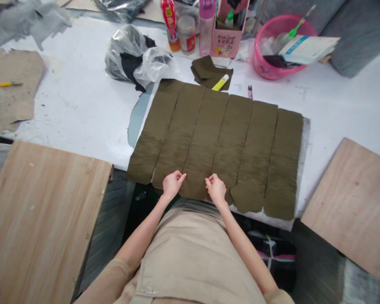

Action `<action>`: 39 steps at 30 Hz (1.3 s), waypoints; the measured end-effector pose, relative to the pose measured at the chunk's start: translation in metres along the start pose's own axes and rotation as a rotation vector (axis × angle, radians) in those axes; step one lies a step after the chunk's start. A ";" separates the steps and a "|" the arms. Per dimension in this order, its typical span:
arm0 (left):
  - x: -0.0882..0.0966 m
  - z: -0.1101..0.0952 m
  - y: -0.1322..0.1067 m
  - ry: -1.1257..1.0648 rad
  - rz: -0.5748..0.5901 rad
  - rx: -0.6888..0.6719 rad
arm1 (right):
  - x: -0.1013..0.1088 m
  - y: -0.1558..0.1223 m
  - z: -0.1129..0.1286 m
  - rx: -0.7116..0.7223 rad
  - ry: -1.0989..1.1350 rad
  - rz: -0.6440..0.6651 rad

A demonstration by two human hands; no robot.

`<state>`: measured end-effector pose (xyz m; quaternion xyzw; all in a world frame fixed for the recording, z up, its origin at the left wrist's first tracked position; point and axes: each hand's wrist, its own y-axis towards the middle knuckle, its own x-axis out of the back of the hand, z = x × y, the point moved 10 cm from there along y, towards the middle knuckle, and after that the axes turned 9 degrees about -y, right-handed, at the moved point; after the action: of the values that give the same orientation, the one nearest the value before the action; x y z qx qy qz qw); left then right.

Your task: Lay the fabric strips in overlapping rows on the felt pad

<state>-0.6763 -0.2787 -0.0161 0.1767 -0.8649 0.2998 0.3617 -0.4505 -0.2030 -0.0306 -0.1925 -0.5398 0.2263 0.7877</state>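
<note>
Several rows of overlapping olive-green fabric pieces [228, 139] lie side by side on a white sheet on the table [82, 105]. My left hand [172, 184] pinches the near-left edge of the front olive piece [194, 181] in the third row. My right hand [215, 188] pinches that piece's near-right edge. Both hands have their fingers curled closed on the cloth at the table's front edge.
A small stack of olive pieces [205, 69] with a yellow glue stick [221, 82] lies behind the rows. A plastic bag [136, 57], bottles [171, 23], a pink box [229, 36] and a pink basin [280, 46] stand at the back. Wooden boards [41, 211] [351, 202] flank me.
</note>
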 end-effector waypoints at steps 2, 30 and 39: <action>0.001 -0.002 -0.001 0.006 -0.008 0.001 | 0.001 0.000 0.001 -0.002 -0.003 -0.002; -0.047 -0.076 -0.066 0.365 -0.058 -0.773 | 0.048 -0.041 -0.016 0.190 0.102 -0.109; -0.046 -0.085 -0.067 0.412 -0.021 -0.742 | 0.129 -0.063 -0.165 -0.145 -0.140 -0.535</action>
<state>-0.5662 -0.2706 0.0239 -0.0203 -0.8219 -0.0067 0.5692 -0.2455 -0.1917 0.0450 -0.0829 -0.6391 -0.0159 0.7645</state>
